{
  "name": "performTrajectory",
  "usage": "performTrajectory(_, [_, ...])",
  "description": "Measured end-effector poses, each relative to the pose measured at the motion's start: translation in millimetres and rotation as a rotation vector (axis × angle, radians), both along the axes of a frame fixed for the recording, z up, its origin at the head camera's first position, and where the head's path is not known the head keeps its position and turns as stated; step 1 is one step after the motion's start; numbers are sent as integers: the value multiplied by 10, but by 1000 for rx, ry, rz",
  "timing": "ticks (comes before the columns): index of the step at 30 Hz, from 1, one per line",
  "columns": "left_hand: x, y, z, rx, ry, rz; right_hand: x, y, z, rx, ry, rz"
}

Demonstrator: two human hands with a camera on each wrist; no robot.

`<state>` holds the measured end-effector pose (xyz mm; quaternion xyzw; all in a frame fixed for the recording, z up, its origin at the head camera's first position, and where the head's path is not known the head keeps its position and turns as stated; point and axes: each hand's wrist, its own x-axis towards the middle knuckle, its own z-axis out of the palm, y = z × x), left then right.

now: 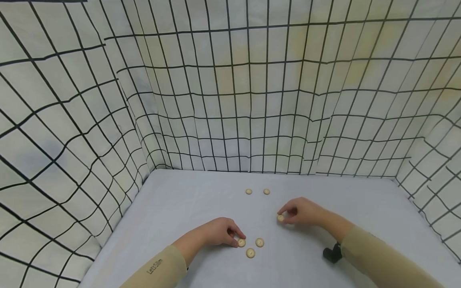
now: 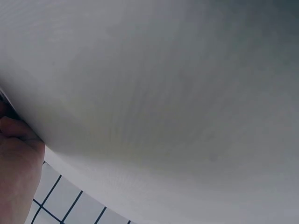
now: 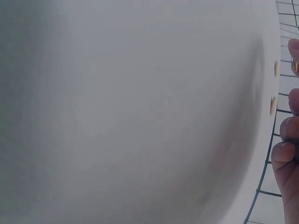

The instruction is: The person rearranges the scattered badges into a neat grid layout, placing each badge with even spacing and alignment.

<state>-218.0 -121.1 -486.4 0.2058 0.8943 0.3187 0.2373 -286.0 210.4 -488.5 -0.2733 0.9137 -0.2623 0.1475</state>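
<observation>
Several small round wooden discs, pale with darker rims and faint centre marks, lie on the white tabletop. In the head view my left hand [image 1: 222,232] pinches one disc [image 1: 241,243] between thumb and forefinger, at the table surface. Close beside it are a second disc [image 1: 259,242] and a third disc [image 1: 250,253]. Farther right, my right hand [image 1: 303,212] holds another disc [image 1: 280,218] by its edge between thumb and forefinger. The left wrist view catches only part of the left hand [image 2: 18,163]; its fingertips are hidden. Fingers of the right hand [image 3: 288,140] show at the right wrist view's edge.
Two more discs, a left one [image 1: 249,191] and a right one [image 1: 266,191], lie toward the back of the white table [image 1: 194,196]. White walls with a black grid [image 1: 230,108] enclose the back and sides. A black device [image 1: 333,253] sits at the right wrist.
</observation>
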Motion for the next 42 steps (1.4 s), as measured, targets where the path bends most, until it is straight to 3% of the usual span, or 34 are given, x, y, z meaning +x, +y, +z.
performTrajectory(24, [8,10,21,-16,10,-7,-480,201,-63,3,5,-205])
performTrajectory(42, [2,12,2,-17,2,1,-668,194,-93,12,-11,-254])
